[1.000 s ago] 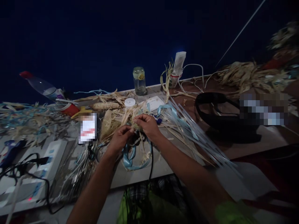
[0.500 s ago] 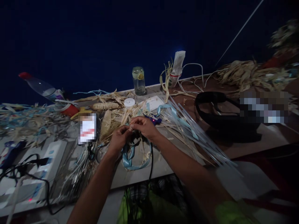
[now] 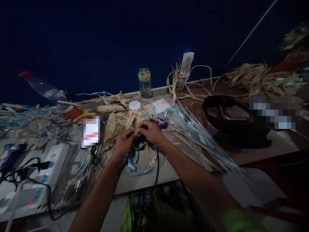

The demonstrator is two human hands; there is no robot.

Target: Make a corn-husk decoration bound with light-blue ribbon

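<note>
Close together over the middle of the table, my left hand point(image 3: 123, 144) and my right hand point(image 3: 152, 132) pinch at the same small spot. What lies between the fingertips is pale and too small to name. Just beyond my right hand is a purple-blue glue gun point(image 3: 159, 123) with a red light. Under my wrists a light blue ribbon point(image 3: 135, 169) curls on the grey tabletop. Dried corn husks point(image 3: 131, 120) are strewn around and behind both hands, and a corn cob point(image 3: 109, 109) lies behind them on the left.
A phone point(image 3: 91, 132) with a lit screen and a white power strip point(image 3: 51, 174) with cables are left. Clear plastic sticks point(image 3: 207, 141) lie right, beside a black looped object point(image 3: 225, 124). Farther back stand a glass bottle point(image 3: 145, 85) and a paper cup point(image 3: 182, 82).
The view has shifted very slightly. Both hands keep their pinch in nearly the same place, and the things on the table stay where they were.
</note>
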